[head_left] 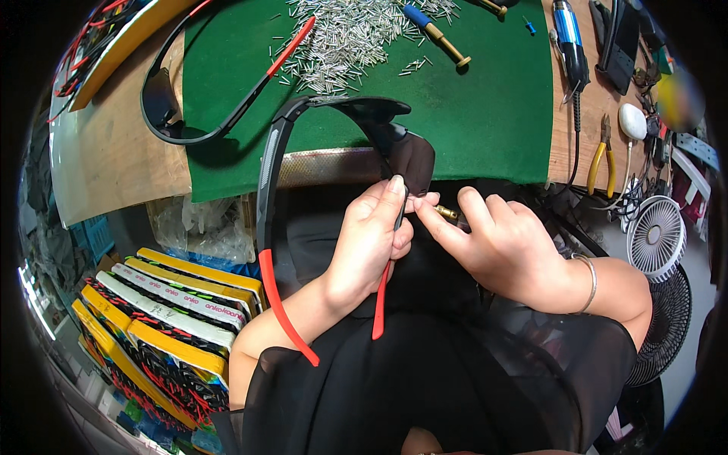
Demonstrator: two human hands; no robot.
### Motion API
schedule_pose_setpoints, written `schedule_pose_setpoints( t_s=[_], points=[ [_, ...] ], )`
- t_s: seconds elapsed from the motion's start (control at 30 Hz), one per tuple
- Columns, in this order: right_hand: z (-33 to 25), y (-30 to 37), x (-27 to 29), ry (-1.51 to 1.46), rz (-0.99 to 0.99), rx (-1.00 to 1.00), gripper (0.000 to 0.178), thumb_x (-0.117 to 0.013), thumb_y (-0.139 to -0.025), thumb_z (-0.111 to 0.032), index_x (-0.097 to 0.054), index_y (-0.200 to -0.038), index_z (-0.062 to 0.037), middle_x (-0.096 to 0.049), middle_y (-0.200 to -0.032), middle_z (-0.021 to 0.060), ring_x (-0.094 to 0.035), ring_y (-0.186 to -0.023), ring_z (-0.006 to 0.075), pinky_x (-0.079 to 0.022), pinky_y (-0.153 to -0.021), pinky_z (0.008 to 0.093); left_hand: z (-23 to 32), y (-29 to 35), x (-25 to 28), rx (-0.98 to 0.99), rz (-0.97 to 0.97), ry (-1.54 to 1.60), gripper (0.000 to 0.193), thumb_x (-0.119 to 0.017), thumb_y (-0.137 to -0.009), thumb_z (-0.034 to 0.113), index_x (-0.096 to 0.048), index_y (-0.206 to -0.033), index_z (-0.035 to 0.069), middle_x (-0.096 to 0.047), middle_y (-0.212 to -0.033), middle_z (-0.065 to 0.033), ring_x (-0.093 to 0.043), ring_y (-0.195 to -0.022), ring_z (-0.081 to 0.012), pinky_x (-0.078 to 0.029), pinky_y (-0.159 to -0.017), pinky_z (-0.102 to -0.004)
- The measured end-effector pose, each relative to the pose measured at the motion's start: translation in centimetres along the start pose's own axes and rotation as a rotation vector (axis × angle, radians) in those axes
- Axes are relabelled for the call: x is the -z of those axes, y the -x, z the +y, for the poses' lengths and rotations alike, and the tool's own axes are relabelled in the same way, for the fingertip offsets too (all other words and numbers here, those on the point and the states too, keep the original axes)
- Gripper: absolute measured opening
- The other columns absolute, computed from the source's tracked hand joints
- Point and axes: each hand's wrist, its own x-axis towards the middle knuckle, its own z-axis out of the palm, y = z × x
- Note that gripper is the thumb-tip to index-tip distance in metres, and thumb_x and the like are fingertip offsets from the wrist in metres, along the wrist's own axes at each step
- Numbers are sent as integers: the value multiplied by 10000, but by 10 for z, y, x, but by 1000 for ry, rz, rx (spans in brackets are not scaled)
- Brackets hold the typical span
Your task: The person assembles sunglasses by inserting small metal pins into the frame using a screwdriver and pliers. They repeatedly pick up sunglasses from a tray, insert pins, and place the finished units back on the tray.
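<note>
A pair of black sunglasses with dark lenses and red-tipped arms is held up in front of my body. My left hand pinches it near a hinge, thumb on top and fingers curled beneath. One red-tipped arm hangs below that grip; the other curves down past my left forearm. My right hand is closed around a small tool with a brass-coloured end. Its thumb and index fingertip meet close to the hinge, by my left thumb. The rest of the tool is hidden in the palm.
Many small silvery pins are heaped on the green mat. Beside them lies a blue-handled brass tool. Another pair of sunglasses rests at left. Yellow pliers, a corded blue tool and a fan are at right. Filled boxes stand lower left.
</note>
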Motion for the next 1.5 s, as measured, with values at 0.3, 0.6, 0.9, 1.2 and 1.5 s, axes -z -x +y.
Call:
schedule_pose_setpoints(
  t_s=[0.3,0.6,0.9,1.2,1.5],
  points=[
    [2,-1,-5,-104,25,-17,289,-556,-734,-171,-586,-1019,-136,-450,-719,14,-436,-471,93,-373,-386,194,1,-1,2,11,-4,-8,276,-404,-951,304,-470,-931,37,-607,-934,-81,-354,-456,-21,-272,-395,-153],
    [9,-5,-4,-128,20,20,299,-557,-703,-150,-556,-994,-79,-465,-621,16,-487,-479,127,-412,-397,228,0,-3,2,7,36,-94,299,-404,-954,297,-498,-956,13,-557,-853,-48,-364,-458,-37,-272,-400,-182],
    [10,-7,-4,-189,11,17,285,-557,-702,-139,-537,-977,-70,-471,-612,24,-503,-473,140,-421,-409,232,-1,-4,5,14,33,-86,308,-413,-951,294,-505,-961,1,-547,-846,-43,-370,-461,-43,-274,-403,-188],
    [8,-9,-7,-204,26,14,260,-556,-714,-128,-526,-957,-39,-473,-607,28,-515,-469,143,-434,-404,239,0,-4,3,-5,42,-69,310,-420,-950,283,-522,-924,-8,-543,-823,-43,-377,-461,-51,-276,-406,-192],
    [7,-12,-9,-225,19,20,223,-549,-732,-124,-519,-933,-32,-488,-603,35,-534,-483,148,-446,-407,243,0,-6,7,25,28,-88,310,-434,-946,283,-522,-896,-10,-535,-793,-37,-382,-464,-54,-284,-407,-193]
  ],
)
